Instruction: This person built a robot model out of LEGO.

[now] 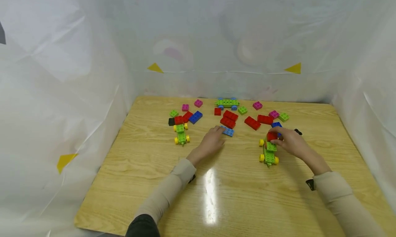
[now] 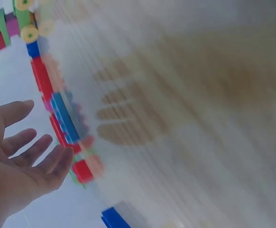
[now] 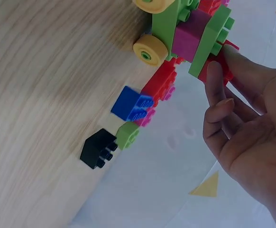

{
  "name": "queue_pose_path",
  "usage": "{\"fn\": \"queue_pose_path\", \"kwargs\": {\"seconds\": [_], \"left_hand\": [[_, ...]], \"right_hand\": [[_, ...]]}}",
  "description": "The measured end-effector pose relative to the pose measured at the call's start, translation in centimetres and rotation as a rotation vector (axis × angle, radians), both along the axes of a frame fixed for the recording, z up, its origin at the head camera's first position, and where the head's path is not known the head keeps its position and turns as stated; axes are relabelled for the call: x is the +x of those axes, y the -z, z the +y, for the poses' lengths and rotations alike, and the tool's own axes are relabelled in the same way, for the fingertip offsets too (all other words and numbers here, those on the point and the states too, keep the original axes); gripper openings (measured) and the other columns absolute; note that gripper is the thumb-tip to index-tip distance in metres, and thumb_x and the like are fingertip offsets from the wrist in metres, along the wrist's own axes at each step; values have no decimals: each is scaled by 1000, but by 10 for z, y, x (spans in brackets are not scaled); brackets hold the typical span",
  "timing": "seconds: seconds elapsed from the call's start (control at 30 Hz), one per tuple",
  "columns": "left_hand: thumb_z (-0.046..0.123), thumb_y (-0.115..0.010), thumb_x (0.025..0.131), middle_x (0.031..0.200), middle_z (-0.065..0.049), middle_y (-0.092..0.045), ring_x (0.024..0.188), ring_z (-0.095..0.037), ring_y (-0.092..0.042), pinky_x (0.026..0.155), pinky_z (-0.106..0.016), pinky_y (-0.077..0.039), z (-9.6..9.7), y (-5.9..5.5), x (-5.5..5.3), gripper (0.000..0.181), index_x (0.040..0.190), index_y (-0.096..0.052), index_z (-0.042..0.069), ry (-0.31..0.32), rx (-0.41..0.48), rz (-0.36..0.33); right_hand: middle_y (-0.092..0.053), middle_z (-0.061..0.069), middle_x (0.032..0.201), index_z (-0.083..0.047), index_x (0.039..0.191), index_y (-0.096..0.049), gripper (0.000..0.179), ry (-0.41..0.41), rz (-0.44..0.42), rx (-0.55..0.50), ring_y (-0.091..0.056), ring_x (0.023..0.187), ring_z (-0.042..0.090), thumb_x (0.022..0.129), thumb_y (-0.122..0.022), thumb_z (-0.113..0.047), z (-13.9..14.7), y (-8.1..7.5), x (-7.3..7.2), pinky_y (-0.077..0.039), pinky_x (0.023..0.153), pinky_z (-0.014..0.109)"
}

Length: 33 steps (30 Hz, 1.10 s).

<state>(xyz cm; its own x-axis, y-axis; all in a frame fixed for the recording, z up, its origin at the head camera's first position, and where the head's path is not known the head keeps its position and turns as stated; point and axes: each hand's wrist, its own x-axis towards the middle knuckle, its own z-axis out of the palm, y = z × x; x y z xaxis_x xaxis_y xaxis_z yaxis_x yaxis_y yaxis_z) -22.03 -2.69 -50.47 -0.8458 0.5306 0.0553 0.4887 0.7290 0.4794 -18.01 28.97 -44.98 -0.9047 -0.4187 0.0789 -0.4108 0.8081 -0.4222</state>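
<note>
My right hand point(image 1: 290, 142) pinches a red brick point(image 1: 272, 137) between thumb and fingers, at the top of a small stack. In the right wrist view the stack shows a green plate point(image 3: 209, 40) over a magenta brick point(image 3: 190, 34), on a green wheeled base with yellow wheels point(image 3: 150, 50). My left hand point(image 1: 212, 140) is over the middle of the table, fingers loosely spread and holding nothing. Its fingertips are beside a light blue brick point(image 1: 229, 131); whether they touch it I cannot tell. A second yellow-wheeled green car point(image 1: 181, 137) stands to the left.
Behind the hands lie several red bricks point(image 1: 252, 123), a dark blue brick point(image 1: 196, 117), magenta bricks point(image 1: 198, 103) and green bricks point(image 1: 242, 110). A green base with blue wheels point(image 1: 227, 103) stands at the table's back edge. Black bricks point(image 3: 98, 148) lie at both sides. White sheeting encloses the table point(image 1: 139, 178).
</note>
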Motion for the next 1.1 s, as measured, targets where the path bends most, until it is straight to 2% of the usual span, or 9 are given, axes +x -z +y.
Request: {"fn": "queue_pose_path", "kwargs": {"seconds": [0.2,0.4,0.53,0.73,0.9,1.1], "left_hand": [[9,-61,94,133,-10,-52,121,-25,-49,101,-34,-42,-5,1,-11,45,137,-50,4,-42,-24,38],[8,-58,94,135,-11,-51,121,-25,-49,100,-35,-43,0,3,-21,44,137,-50,5,-46,-48,51],[12,-58,95,138,-11,-49,123,-25,-48,99,-37,-44,5,6,-26,45,139,-49,7,-40,-84,35],[16,-61,95,142,-11,-46,126,-27,-45,97,-41,-45,10,7,-31,49,142,-46,10,-40,-136,9],[19,-62,95,138,-9,-49,122,-26,-47,93,-41,-46,12,8,-32,48,140,-48,10,-34,-186,29],[21,-64,94,129,-8,-52,113,-22,-50,88,-36,-48,11,8,-32,38,131,-57,11,-42,-209,47]], "right_hand": [[-65,16,96,3,119,-59,35,18,-18,15,-58,69,20,88,-70,-7,13,-2,-5,-45,54,31],[-64,20,101,3,119,-59,33,26,0,24,-59,73,23,88,-69,-6,19,0,-8,-46,56,34],[-63,23,105,3,120,-59,34,47,-2,29,-59,75,26,88,-69,-5,21,0,-9,-47,56,35],[-61,26,110,4,121,-59,36,76,11,19,-60,74,26,88,-69,-6,22,1,-10,-48,53,33],[-60,25,109,4,121,-59,37,82,25,13,-62,74,26,88,-70,-7,22,0,-10,-50,54,34],[-60,26,111,3,123,-58,39,87,21,8,-62,75,27,88,-70,-8,23,0,-8,-49,53,34]]}}
